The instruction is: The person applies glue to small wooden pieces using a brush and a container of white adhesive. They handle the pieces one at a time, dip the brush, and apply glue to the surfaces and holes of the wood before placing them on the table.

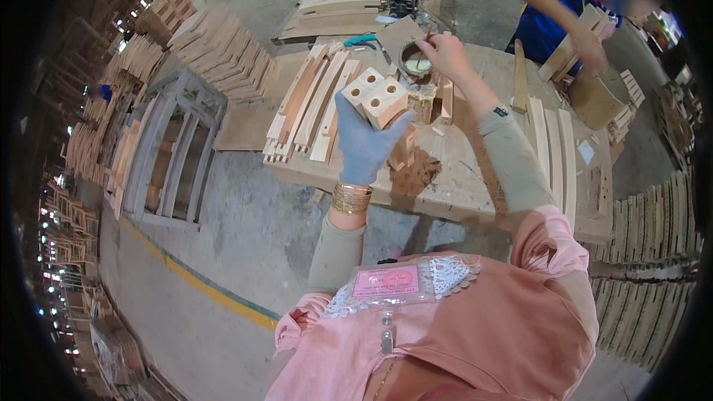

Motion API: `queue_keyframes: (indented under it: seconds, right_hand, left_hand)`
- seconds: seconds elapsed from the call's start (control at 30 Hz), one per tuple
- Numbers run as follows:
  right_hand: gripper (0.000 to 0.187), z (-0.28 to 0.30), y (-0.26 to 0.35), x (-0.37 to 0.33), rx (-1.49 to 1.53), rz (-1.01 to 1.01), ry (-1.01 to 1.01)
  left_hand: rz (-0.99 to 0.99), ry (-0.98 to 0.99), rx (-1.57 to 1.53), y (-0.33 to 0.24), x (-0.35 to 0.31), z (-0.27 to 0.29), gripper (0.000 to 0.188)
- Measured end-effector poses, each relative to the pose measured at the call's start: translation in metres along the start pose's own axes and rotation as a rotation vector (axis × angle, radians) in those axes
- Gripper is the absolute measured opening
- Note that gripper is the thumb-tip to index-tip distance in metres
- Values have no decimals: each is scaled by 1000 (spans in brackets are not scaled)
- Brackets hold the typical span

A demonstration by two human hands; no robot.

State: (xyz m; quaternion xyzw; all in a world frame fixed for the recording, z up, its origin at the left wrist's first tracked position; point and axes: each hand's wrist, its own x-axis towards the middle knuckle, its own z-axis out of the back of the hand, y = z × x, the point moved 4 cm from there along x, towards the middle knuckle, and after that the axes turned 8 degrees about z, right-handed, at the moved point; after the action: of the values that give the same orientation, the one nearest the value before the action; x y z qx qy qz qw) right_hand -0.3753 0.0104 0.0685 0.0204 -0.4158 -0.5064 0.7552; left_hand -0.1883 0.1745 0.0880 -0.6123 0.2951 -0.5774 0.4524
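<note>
My left hand, in a grey-blue glove, is closed around a small bundle of pale wooden blocks. Several round holes show in their upturned ends. My bare right hand pinches a thin stick over a round pot. White liquid shows inside the pot, and the stick's lower end is hard to make out. Beneath the pot is a rough, stained block. Left of my gloved hand, long curved wooden slats lie side by side on the workbench.
More curved slats lie at the bench's right. A co-worker's hand handles wooden pieces beside a round container. A teal-handled tool lies at the far edge. A grey frame rack and stacked wood stand left.
</note>
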Motion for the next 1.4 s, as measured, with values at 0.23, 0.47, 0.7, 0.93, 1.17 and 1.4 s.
queue_keyframes:
  seconds: [0.23, 0.47, 0.7, 0.93, 1.17, 1.4]
  right_hand:
    - [34, 16, -4, -4, 110, -78, -93]
    - [30, 4, -41, -35, 618, -490, -293]
    - [23, 33, -50, -33, 1208, -650, -501]
    - [22, 127, 76, -9, 1190, -126, -370]
    - [22, 154, 138, -18, 859, 93, -188]
    - [24, 156, 175, -22, 750, 245, -51]
  left_hand:
    - [-15, -10, -34, 0, 0, 0, 74]
    - [-6, 8, -13, 0, 2, -1, 72]
    - [27, 7, -58, 1, 4, -7, 68]
    - [-15, -11, -7, 2, 5, -7, 64]
    - [-14, 37, 64, 1, 5, -6, 70]
    - [28, 51, 58, 6, 5, -5, 72]
